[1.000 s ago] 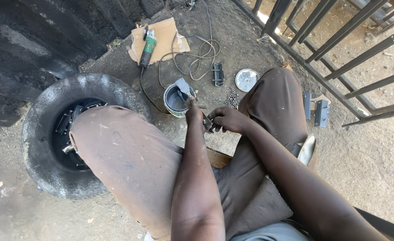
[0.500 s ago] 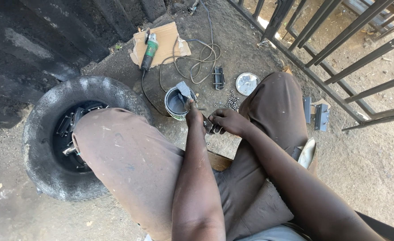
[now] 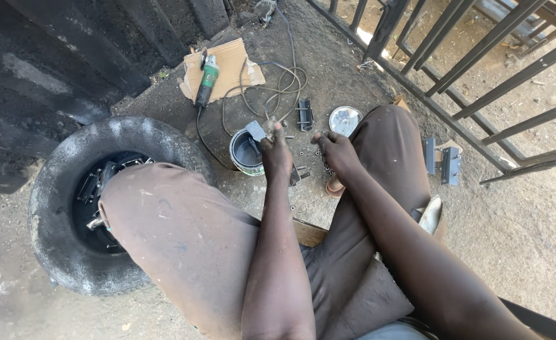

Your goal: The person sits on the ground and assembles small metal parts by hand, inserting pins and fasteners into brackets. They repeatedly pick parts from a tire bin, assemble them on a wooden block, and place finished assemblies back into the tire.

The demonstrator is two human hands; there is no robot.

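The left hand [image 3: 276, 150] is raised just above the far rim of a small paint tin [image 3: 246, 153], fingers drawn together and pinching a small metal piece too tiny to identify. The right hand [image 3: 334, 151] hovers to the right of the tin, fingers curled loosely inward; whether it grips anything cannot be told. The tin stands on the dirt between the person's knees, with a grey paddle-like tool [image 3: 256, 131] resting across its rim. Beyond the tin, a green angle grinder [image 3: 206, 79] lies on a piece of cardboard [image 3: 237, 63], its cable [image 3: 284, 85] looping toward the tin. Right of the tin, past the right hand, lies a round metal lid [image 3: 344, 119], with a dark metal bracket [image 3: 305, 114] beside it. Left of the tin lies a tyre [image 3: 57, 189] with metal parts inside.
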